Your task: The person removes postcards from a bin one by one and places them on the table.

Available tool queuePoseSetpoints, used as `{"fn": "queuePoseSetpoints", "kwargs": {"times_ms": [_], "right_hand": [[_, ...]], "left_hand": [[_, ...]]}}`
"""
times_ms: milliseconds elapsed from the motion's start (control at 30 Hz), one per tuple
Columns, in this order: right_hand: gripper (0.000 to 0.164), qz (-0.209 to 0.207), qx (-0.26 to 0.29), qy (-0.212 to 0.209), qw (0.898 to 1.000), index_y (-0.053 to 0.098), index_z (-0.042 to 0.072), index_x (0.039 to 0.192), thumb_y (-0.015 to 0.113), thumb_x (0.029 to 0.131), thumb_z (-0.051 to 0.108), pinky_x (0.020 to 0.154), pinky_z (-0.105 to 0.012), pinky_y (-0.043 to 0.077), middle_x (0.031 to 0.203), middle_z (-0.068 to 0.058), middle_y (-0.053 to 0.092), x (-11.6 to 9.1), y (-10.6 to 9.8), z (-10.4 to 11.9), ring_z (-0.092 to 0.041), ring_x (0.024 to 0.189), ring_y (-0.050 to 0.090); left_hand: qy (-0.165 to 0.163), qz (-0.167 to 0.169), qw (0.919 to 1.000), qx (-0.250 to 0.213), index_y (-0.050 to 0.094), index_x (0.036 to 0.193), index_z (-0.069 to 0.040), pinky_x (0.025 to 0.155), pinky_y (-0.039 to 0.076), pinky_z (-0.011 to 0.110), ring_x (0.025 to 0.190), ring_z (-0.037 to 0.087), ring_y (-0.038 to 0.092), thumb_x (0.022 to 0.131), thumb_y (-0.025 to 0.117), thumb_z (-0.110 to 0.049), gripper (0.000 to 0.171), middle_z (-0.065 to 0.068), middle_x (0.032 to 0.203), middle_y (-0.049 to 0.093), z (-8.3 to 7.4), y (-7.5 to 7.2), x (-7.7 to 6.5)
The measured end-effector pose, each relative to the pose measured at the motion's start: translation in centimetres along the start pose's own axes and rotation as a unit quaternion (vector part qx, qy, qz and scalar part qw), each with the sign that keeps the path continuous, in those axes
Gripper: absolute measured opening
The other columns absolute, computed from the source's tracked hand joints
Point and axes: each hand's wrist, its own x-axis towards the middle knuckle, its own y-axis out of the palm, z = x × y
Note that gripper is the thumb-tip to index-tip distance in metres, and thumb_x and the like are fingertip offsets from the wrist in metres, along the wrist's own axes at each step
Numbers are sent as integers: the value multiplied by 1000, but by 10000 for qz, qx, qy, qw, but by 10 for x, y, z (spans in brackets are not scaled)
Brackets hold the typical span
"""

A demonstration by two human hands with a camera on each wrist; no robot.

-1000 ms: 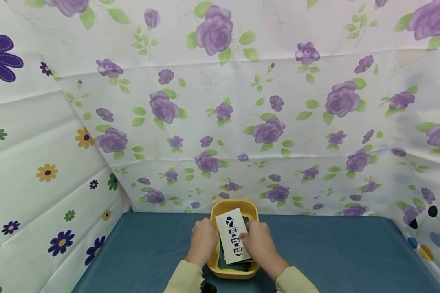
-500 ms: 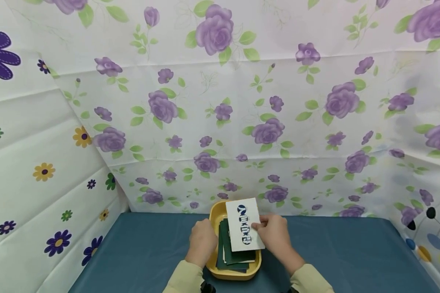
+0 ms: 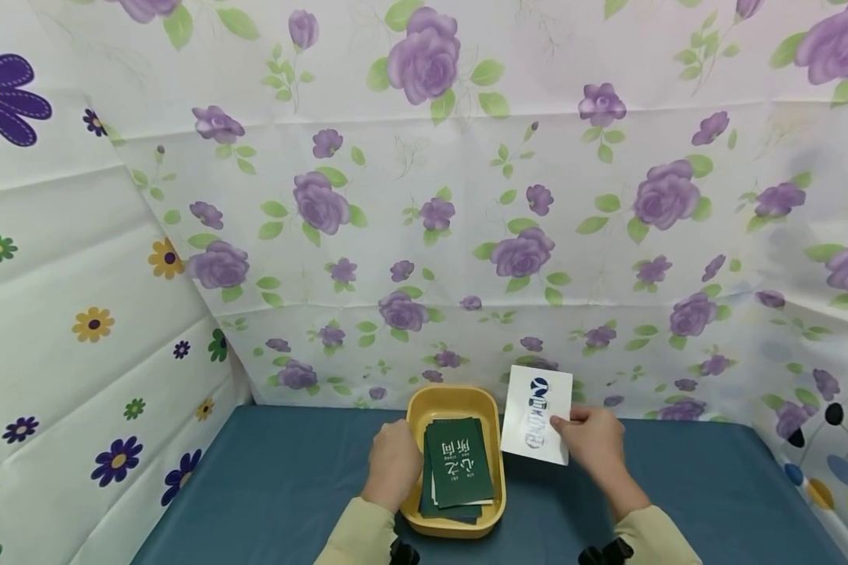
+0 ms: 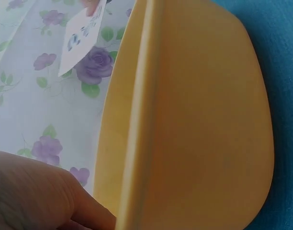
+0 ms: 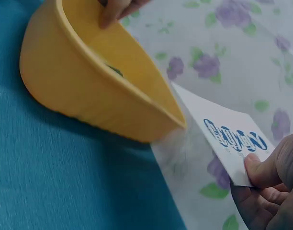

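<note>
My right hand (image 3: 597, 443) pinches a white card (image 3: 535, 412) printed with dark blue lettering by its right edge. The card is raised just right of the yellow plastic basin (image 3: 495, 494); in the right wrist view the thumb (image 5: 261, 170) lies on its printed face. My left hand (image 3: 392, 463) grips the basin's left rim, its fingers reaching inside the wall in the left wrist view. Inside the basin lies a loose stack of dark green cards, the top card (image 3: 458, 463) bearing white characters. Pale edges of other cards show beneath it.
The basin stands on a table with a blue-green cloth (image 3: 290, 479). A white curtain with purple roses (image 3: 410, 196) rises behind the table's back edge, and a flowered sheet (image 3: 56, 329) borders the left side.
My right hand has carried the white card up and right, out from over the basin, uncovering the green cards. The left hand stays at the left rim.
</note>
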Motion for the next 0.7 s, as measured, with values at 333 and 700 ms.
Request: {"fn": "queuePoseSetpoints", "kwargs": {"times_ms": [333, 700], "right_hand": [[37, 477, -814, 310, 9951, 66, -3, 91, 75, 75, 29, 53, -33, 46, 88, -16, 63, 5, 2, -29, -22, 71, 57], [29, 1079, -1192, 234, 9867, 63, 1, 79, 78, 70, 25, 52, -31, 44, 73, -6, 58, -1, 18, -39, -19, 64, 52]], "left_hand": [[-3, -4, 10000, 7, 60, 83, -3, 41, 43, 29, 50, 17, 53, 81, 65, -3, 5, 6, 66, 54, -2, -4, 1], [93, -94, 9999, 61, 60, 79, -4, 41, 43, 29, 50, 16, 53, 82, 64, -4, 5, 5, 63, 52, -1, 0, 0]]}}
